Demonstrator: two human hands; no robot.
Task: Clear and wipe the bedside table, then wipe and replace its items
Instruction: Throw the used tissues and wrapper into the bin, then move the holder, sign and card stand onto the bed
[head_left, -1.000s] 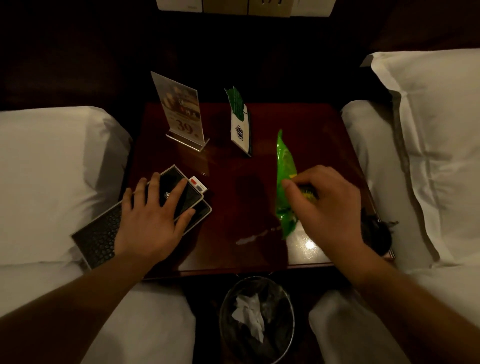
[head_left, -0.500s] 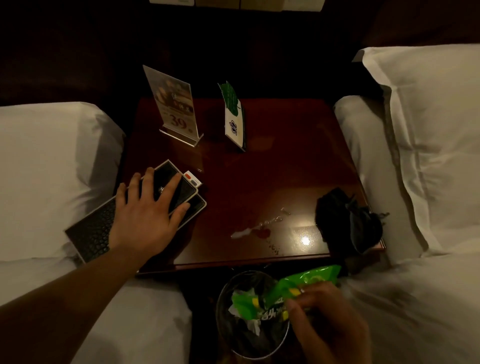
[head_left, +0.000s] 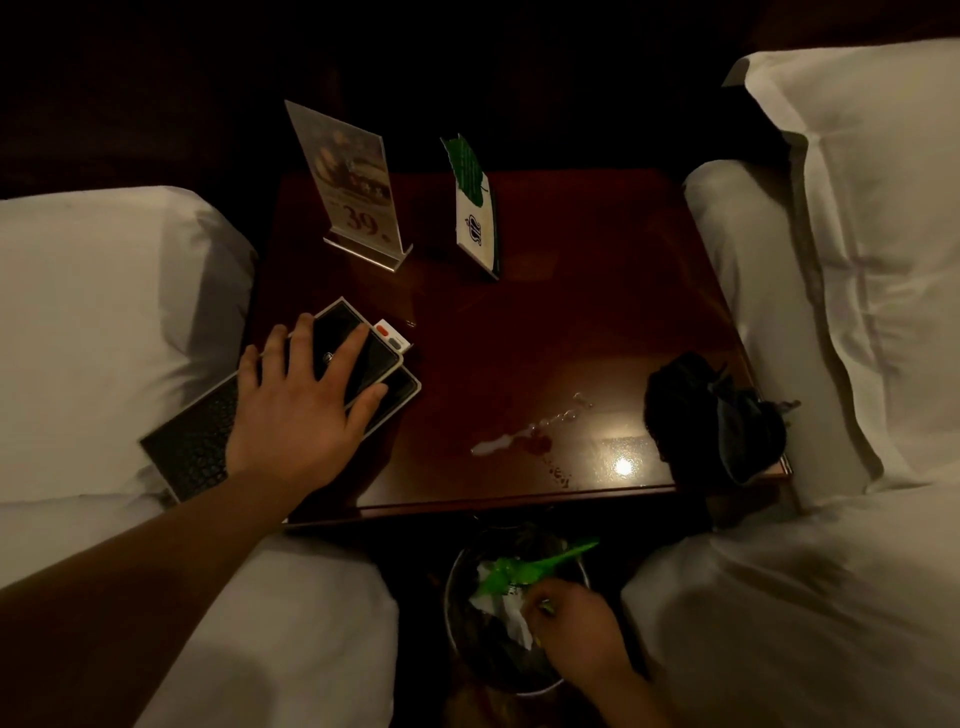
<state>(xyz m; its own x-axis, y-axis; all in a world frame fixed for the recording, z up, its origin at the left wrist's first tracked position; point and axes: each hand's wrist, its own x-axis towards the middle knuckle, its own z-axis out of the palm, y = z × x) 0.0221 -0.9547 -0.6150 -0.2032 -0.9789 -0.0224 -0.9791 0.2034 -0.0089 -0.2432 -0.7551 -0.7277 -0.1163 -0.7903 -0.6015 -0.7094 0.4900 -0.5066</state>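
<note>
The dark red bedside table (head_left: 571, 322) carries an acrylic sign holder (head_left: 353, 187) marked 39, a green and white tent card (head_left: 475, 213), a small remote (head_left: 393, 336) and a stack of black folders (head_left: 192, 447) that overhangs its left edge. My left hand (head_left: 301, 410) lies flat on that stack with the fingers spread. A black cloth (head_left: 711, 415) sits bunched at the front right corner. A small wet spill (head_left: 519, 441) marks the front of the table. My right hand (head_left: 576, 623) pinches a green wrapper (head_left: 530, 569) over the waste bin (head_left: 460, 634).
White pillows and bedding flank the table on the left (head_left: 104, 322) and right (head_left: 857, 260). The bin stands on the floor between the beds, just below the table's front edge, and has crumpled white paper (head_left: 511, 618) inside. The back wall is dark.
My right hand lifted the green wrapper off the table and carried it down toward me, over the bin. That uncovered the spill and the black cloth. The left hand stayed on the folders.
</note>
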